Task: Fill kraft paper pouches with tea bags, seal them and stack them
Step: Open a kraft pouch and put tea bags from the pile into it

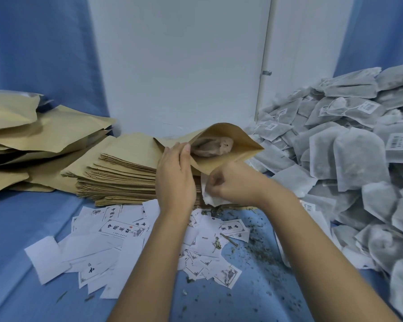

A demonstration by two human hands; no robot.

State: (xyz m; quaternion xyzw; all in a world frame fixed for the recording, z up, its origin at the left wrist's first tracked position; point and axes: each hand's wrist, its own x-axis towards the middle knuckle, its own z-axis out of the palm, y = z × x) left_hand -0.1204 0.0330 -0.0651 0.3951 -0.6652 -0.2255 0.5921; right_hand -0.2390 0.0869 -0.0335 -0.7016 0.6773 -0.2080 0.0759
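Just above the pouch stack [116,180], a kraft pouch [239,145] is pinched by the left grip [175,175], a white scrap [211,198] by the right grip [230,184].

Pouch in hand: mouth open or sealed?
Open. The pouch mouth gapes, tea bag visible inside; left hand and right hand hold its lips apart.

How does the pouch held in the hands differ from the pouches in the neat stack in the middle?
The held pouch has its mouth open and bulged, with a tea bag inside; the stacked pouches lie flat. The held pouch is raised and tilted, the left hand pinching its rim, the right hand gripping a white paper strip below it; the stacked pouches rest on the blue table cover. Both are brown kraft paper.
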